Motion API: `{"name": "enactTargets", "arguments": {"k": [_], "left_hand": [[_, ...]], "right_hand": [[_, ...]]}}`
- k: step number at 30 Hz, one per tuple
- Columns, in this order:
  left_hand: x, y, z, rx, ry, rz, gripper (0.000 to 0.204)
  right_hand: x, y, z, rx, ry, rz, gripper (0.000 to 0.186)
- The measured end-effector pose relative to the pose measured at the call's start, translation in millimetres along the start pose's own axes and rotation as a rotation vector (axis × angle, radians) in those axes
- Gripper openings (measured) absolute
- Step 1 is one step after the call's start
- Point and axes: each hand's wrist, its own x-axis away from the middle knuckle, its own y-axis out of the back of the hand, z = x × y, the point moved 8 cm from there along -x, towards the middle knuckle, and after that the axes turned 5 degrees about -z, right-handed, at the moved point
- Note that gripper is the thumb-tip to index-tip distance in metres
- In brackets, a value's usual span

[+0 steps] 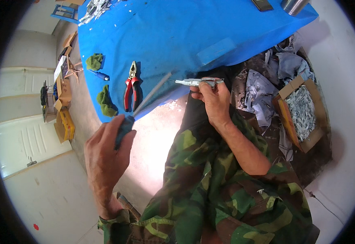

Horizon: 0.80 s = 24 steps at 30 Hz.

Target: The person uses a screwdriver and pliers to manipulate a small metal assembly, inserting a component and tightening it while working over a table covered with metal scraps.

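Note:
My left hand [106,154] grips the dark blue handle of a long metal file [151,94]. The file's grey blade slants up to the right, toward the edge of the blue table [177,36]. My right hand [213,97] pinches a small silvery metal part [195,82], level, at the table's near edge. The file's tip is close to that part; I cannot tell if they touch. Both sleeves are camouflage cloth.
Red-handled pliers [131,87], two green rags [105,101], and a small blue-handled tool [100,75] lie on the table's left side. A cardboard box of metal pieces [303,114] stands on the floor at right among grey rags. Boxes line the left wall.

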Motion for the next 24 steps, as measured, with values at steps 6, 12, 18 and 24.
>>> {"name": "enactTargets", "arguments": {"k": [6,12,18,24], "left_hand": [[41.5,-37.3,11.6,0.126,-0.037,-0.377,0.046],[49.5,-76.5,18.3,0.201,0.075,-0.238,0.045],[52.0,-78.5,8.0,0.241,0.024,-0.324,0.044],[52.3,-81.5,10.1,0.265,0.125,-0.347,0.041]], "right_hand": [[9.0,-6.0,-1.2,0.035,-0.006,0.102,0.016],[15.5,-4.1,-2.9,0.045,0.035,0.138,0.014],[19.0,-8.7,-6.5,0.002,-0.035,0.132,0.013],[12.8,-2.9,-10.0,0.046,0.001,0.164,0.014]]}}
